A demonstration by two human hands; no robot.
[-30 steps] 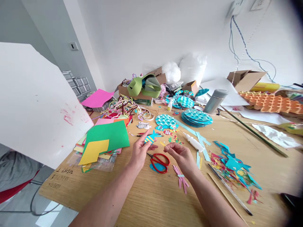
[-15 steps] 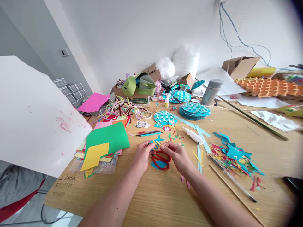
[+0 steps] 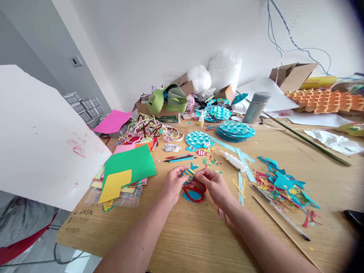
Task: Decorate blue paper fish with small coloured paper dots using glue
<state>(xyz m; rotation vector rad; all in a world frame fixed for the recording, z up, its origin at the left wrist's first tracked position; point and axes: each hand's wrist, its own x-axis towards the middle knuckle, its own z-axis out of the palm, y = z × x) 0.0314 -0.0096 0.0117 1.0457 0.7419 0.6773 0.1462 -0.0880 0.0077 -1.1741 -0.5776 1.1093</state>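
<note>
My left hand (image 3: 173, 184) and my right hand (image 3: 214, 184) meet above the wooden table (image 3: 199, 235), both pinching a small blue paper fish with yellow stripes (image 3: 189, 172). The fingers of each hand are closed on the fish. Directly under the hands lie red-handled scissors (image 3: 195, 192) on a blue paper scrap. A white glue bottle (image 3: 233, 160) lies just beyond my right hand. Thin pink paper strips (image 3: 223, 215) show partly under my right wrist.
A stack of green, yellow and other coloured sheets (image 3: 125, 172) lies at left beside a big white board (image 3: 36, 136). Blue scaled paper discs (image 3: 234, 131), pencils (image 3: 179, 158), paper scraps (image 3: 281, 185), a grey flask (image 3: 256, 107), boxes and thin sticks (image 3: 280, 214) crowd the rest.
My right hand came over to the left hand and now also pinches the fish. Both hands dropped lower, over the scissors. The view shifted slightly.
</note>
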